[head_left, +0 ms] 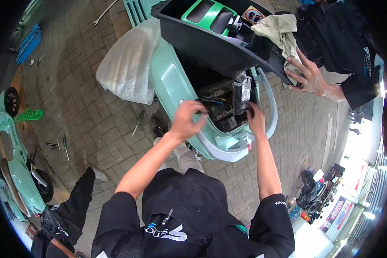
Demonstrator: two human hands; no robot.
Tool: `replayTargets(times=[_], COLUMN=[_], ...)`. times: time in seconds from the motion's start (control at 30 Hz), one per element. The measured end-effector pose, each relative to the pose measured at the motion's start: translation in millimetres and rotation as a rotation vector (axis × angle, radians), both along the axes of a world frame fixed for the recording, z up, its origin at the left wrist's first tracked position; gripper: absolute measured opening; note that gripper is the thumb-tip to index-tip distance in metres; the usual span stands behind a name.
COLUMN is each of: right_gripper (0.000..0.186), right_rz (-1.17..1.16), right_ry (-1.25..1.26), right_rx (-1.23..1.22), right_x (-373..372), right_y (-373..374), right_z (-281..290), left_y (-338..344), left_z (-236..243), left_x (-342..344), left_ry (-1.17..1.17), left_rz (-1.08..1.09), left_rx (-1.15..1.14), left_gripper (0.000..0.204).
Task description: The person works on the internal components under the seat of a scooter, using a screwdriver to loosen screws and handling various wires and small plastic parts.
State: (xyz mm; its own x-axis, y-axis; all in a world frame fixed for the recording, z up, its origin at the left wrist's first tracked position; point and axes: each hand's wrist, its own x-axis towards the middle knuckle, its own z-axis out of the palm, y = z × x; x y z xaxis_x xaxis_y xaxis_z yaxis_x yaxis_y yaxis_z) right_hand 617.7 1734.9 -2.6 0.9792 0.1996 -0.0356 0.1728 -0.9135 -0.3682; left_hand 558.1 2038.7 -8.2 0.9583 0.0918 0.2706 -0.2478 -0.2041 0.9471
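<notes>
A mint-green scooter body (170, 71) stands before me with its under-seat bay exposed. My left hand (187, 119) hovers over the bay's left rim, fingers curved and apart, and I make out nothing held in it. My right hand (256, 120) reaches into the bay's right side, fingers closed around something dark that they largely hide. Right beside those fingers is a block wrapped in silver tape (245, 88). Wires (215, 101) and dark parts lie lower in the bay. A grey grab rail (228, 154) curves around the scooter's near end.
A black storage tub (202, 41) tilts over the bay, holding a green part (206, 16) and a cloth (279, 32). A co-worker's hand (309, 77) rests on its edge. Bubble wrap (129, 64) leans at left. Screwdrivers (138, 124) lie on the paving; another scooter (13, 150) stands far left.
</notes>
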Motion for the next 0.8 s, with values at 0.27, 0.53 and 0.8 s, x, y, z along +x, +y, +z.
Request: replayTargets(times=[0.27, 0.53, 0.8], right_gripper=[0.027, 0.025, 0.029], right_rz=[0.364, 0.654, 0.875], right_ry=[-0.063, -0.176, -0.095], right_rx=[-0.268, -0.314, -0.321], right_x=[21, 43, 56], right_y=[-11, -11, -5], right_z=[4, 10, 13], left_y=[-134, -140, -138], left_z=[1, -34, -34], left_x=[80, 76, 73], left_ry=[-0.086, 0.007, 0.002], left_rz=[-0.188, -0.164, -0.191], left_rx=[0.666, 0.782, 0.751], left_gripper=[0.081, 0.078, 0.068])
